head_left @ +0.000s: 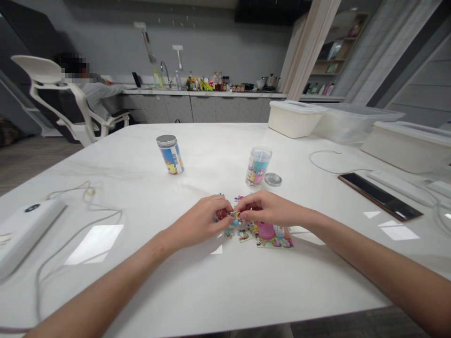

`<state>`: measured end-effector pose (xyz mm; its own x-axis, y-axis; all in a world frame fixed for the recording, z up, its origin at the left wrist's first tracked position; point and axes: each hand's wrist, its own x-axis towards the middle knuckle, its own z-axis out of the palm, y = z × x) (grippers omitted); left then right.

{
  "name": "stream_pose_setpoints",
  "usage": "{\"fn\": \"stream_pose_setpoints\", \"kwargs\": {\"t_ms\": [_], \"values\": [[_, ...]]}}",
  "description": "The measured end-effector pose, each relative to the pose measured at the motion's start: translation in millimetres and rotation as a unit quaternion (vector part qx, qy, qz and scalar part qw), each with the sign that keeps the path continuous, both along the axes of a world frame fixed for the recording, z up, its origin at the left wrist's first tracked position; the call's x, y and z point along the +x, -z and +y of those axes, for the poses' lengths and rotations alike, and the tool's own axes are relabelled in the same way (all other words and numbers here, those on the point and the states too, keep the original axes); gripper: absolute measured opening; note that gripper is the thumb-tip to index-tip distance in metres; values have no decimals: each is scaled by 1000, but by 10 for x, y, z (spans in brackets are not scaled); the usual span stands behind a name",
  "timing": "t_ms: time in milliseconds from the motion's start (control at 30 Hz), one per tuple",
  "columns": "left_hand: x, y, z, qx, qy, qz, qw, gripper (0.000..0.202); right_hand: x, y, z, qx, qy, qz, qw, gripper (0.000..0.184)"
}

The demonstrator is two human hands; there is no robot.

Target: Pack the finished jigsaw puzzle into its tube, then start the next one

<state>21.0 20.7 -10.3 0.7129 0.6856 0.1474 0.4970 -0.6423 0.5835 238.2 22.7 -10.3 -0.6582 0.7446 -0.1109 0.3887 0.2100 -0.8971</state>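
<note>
Between my two hands are small, colourful jigsaw puzzle pieces [235, 215], held just above the table. My left hand [206, 217] pinches them with thumb and forefinger from the left. From the right, my right hand [269, 207] pinches at the same spot, its fingertips almost meeting the left ones. Under and beside the right hand lies a partly joined jigsaw puzzle [270, 236] with a pink figure. Several loose pieces [244, 235] lie to its left, some hidden by my fingers. Farther back stands an open clear puzzle jar [258, 166], its metal lid [273, 179] flat beside it.
A second, lidded jar [170, 155] stands back left. On the left are a white power strip [30, 230] and cables. To the right lie a dark phone-like device [378, 196], a cable and storage boxes [296, 119]. A person [98, 96] sits beyond the table's far left.
</note>
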Motion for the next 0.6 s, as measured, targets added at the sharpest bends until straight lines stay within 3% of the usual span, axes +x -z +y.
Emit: {"fn": "stream_pose_setpoints", "kwargs": {"t_ms": [167, 300, 400, 500, 600], "values": [[-3, -23, 19, -18, -45, -1, 999, 17, 1, 14, 17, 3, 51, 6, 999, 20], [-13, 11, 47, -13, -104, 58, 993, 17, -2, 24, 16, 97, 32, -60, 993, 8], [-34, 28, 70, 8, -138, 92, 986, 30, 7, 40, 13, 171, 20, -102, 980, 12], [-69, 32, 105, 43, -171, 115, 978, 36, 21, 45, 14, 207, 27, -122, 970, 16], [-122, 7, 137, 72, -170, 111, 977, 28, 28, 20, 3, 215, 21, -125, 968, 13]]}}
